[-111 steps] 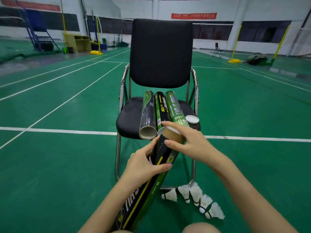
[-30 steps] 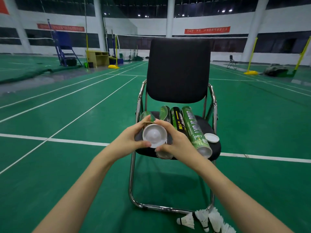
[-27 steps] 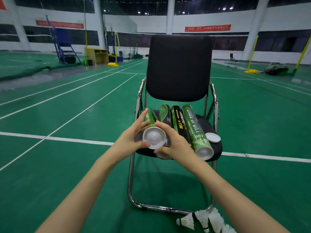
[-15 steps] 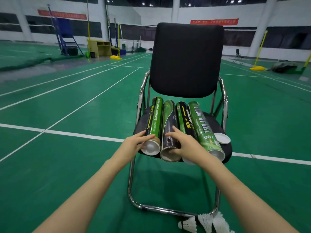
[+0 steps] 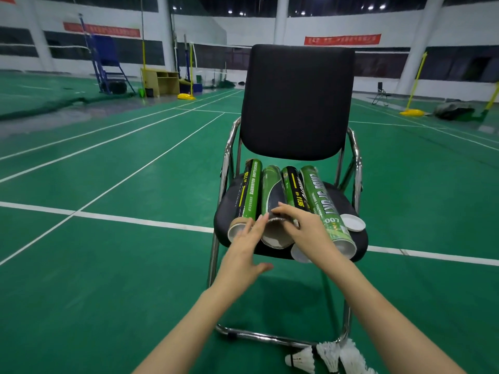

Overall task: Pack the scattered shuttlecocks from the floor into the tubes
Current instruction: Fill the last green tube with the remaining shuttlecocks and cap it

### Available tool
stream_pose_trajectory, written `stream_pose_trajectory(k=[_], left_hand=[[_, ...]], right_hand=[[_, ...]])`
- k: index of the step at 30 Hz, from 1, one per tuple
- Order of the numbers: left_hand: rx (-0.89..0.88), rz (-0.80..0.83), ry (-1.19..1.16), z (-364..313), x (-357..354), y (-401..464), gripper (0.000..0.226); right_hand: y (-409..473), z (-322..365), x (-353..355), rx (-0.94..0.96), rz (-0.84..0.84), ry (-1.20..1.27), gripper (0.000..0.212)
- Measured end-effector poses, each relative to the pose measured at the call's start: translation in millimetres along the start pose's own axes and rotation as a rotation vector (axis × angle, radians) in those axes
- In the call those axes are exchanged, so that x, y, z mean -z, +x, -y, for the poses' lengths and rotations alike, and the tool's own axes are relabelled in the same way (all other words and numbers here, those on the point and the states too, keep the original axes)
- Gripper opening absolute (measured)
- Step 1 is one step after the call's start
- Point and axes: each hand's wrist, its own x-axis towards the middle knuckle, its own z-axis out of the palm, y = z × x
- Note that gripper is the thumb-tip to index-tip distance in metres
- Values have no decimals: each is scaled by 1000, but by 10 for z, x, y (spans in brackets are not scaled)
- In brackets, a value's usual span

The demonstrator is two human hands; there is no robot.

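Four shuttlecock tubes lie side by side on the chair seat (image 5: 232, 195), ends toward me: a green-and-black tube (image 5: 249, 193) at the left, a dark tube (image 5: 272, 190) with an open end, a black-and-yellow tube (image 5: 293, 187), and a green "007" tube (image 5: 321, 201). My left hand (image 5: 243, 255) is open, its fingertips touching the near ends of the two left tubes. My right hand (image 5: 310, 233) lies over the dark tube's near end, fingers curled on its top. Several white shuttlecocks (image 5: 326, 357) lie on the floor by the chair's front right leg.
A loose white lid (image 5: 352, 223) rests on the seat's right corner. The black chair back (image 5: 297, 101) stands behind the tubes, on a chrome frame (image 5: 270, 337). Green court floor with white lines surrounds the chair. Net posts, a wooden desk (image 5: 160, 82) and an umpire's ladder stand far off.
The capped green-and-black tube has been laid on the seat at the far left. My left hand has let go of it and drawn back open; my right hand stays on the dark tube.
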Motion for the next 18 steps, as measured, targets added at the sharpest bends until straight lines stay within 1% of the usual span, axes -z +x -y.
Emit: stream_pose_trajectory(k=[2, 4, 6, 10, 15, 16, 18], left_hand=[[3, 14, -190, -181, -5, 28, 108], [-35, 6, -276, -360, 18, 53, 106], [-85, -15, -332, -545, 60, 68, 101], [-169, -60, -384, -846, 177, 81, 95], [-274, -113, -360, -1195, 355, 86, 95], [-325, -135, -319, -1254, 406, 90, 94], [-459, -190, -157, -1337, 508, 100, 91]], right_hand=[[-67, 9, 96, -5, -90, 40, 38], [-150, -1, 183, -2, -163, 87, 47], [-257, 28, 259, -15, -217, 160, 52], [-459, 221, 428, -8, -303, 328, 50], [-669, 523, 703, 59, -396, 509, 45], [-719, 580, 759, 81, -408, 542, 45], [-834, 672, 861, 129, -415, 610, 45]])
